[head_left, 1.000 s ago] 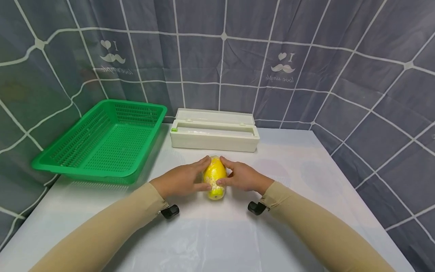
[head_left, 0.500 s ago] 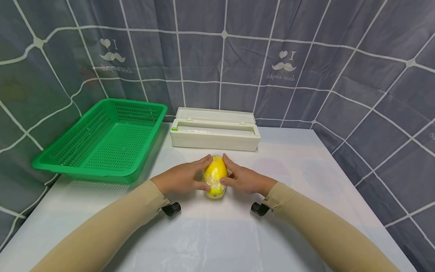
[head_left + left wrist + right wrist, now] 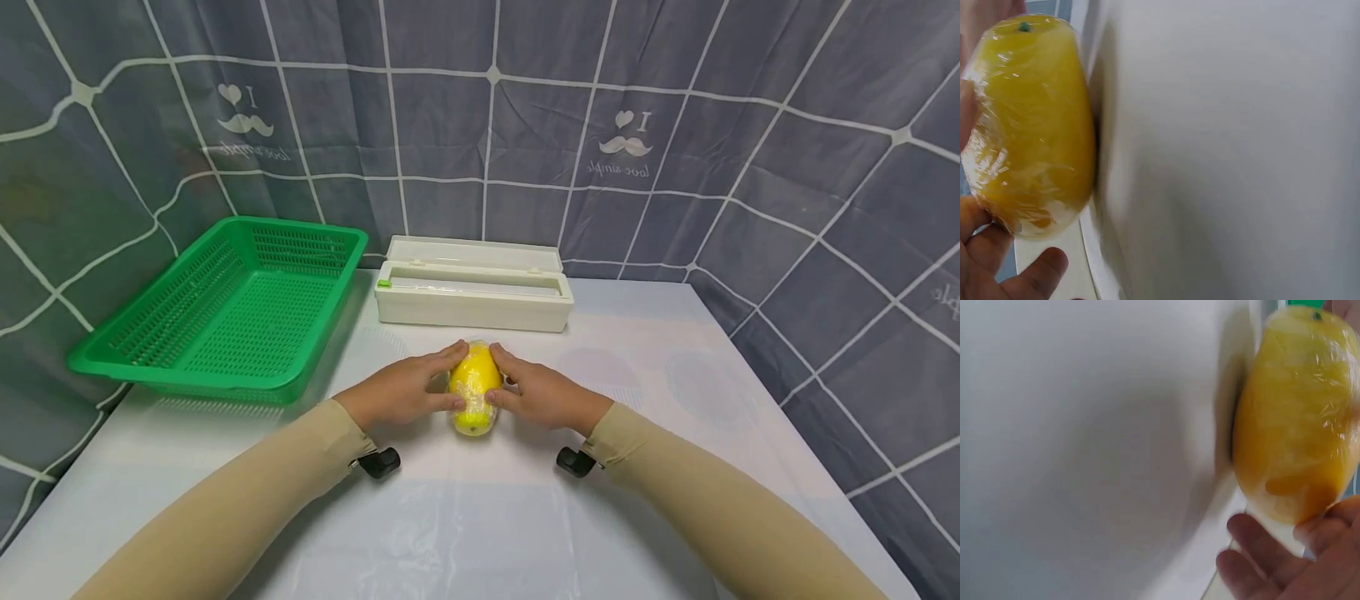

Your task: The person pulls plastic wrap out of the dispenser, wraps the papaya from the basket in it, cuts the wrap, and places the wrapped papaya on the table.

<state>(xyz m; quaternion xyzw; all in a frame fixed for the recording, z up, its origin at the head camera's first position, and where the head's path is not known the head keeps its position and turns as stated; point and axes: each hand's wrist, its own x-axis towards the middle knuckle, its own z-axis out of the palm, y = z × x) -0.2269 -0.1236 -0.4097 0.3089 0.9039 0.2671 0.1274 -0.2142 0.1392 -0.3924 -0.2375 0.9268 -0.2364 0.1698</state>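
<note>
A yellow mango-like fruit [image 3: 474, 387], wrapped in shiny clear film, lies lengthwise on the white table at the middle of the head view. My left hand [image 3: 401, 389] holds its left side with thumb and fingertips. From the right, my right hand [image 3: 543, 393] holds it the same way. In the left wrist view the film on the fruit [image 3: 1035, 125] is creased, and a small green stem spot shows at one end. The right wrist view shows the fruit [image 3: 1297, 419] with an orange patch at the far end and fingertips around that end.
Behind the hands stands a white cling film box [image 3: 474, 308], lid up, with a roll inside and a green tab at its left. A green perforated basket [image 3: 318, 333] sits at the back left. Grey checked curtain [image 3: 442, 117] encloses the back and sides.
The fruit has turned or shifted very slightly between my hands. My right hand has moved a little to the right; both hands stay on the fruit.
</note>
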